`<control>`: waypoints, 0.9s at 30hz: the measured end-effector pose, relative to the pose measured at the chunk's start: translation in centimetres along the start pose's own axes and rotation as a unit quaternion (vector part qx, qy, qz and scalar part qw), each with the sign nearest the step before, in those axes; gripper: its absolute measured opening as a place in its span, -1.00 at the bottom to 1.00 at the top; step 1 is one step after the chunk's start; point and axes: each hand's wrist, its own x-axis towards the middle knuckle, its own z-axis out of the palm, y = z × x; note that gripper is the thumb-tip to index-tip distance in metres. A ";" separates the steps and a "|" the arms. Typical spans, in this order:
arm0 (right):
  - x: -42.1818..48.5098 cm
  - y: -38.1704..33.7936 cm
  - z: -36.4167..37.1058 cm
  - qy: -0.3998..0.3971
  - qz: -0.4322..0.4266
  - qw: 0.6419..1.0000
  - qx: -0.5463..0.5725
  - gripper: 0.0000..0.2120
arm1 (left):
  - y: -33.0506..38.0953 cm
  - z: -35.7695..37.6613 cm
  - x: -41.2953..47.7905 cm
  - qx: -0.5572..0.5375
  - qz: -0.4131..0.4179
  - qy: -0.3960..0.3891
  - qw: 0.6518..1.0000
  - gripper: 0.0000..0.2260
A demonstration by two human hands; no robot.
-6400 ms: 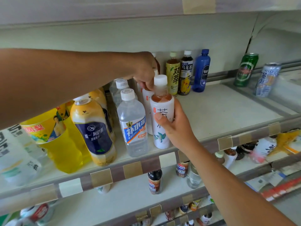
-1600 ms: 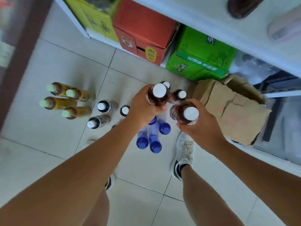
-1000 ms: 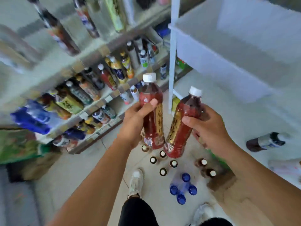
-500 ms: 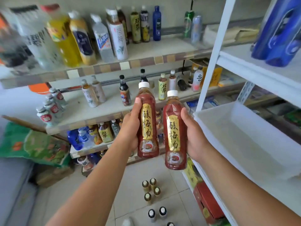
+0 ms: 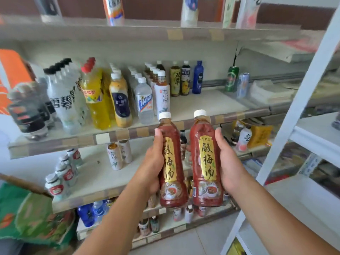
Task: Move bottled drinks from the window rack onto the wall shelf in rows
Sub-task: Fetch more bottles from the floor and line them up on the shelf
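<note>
My left hand is wrapped round one red bottle and my right hand round a second red bottle. I hold them upright side by side, close but not touching, in front of the wall shelf and just below its front edge. Both have white caps and are filled nearly to the neck with dark red drink.

On the left half of the wall shelf, rows already run front to back: pale soda bottles, yellow juice, clear water and white-labelled tea. The right half is mostly bare, with two cans at the back. I judge the job partway done, with these two bottles not yet placed.
</note>
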 end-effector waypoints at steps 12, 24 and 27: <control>5.5 -5.1 4.8 0.043 -0.076 0.987 -0.134 -0.46 | 8.7 -1.0 7.2 0.099 0.112 -0.023 0.989 -0.59; 11.2 -8.9 3.3 0.029 -0.177 0.975 -0.131 -0.49 | 12.4 1.8 14.2 0.227 0.191 0.008 0.955 -0.59; 13.6 -10.1 2.4 0.012 -0.184 0.975 -0.122 -0.45 | 13.8 2.8 16.7 0.270 0.205 0.007 0.941 -0.54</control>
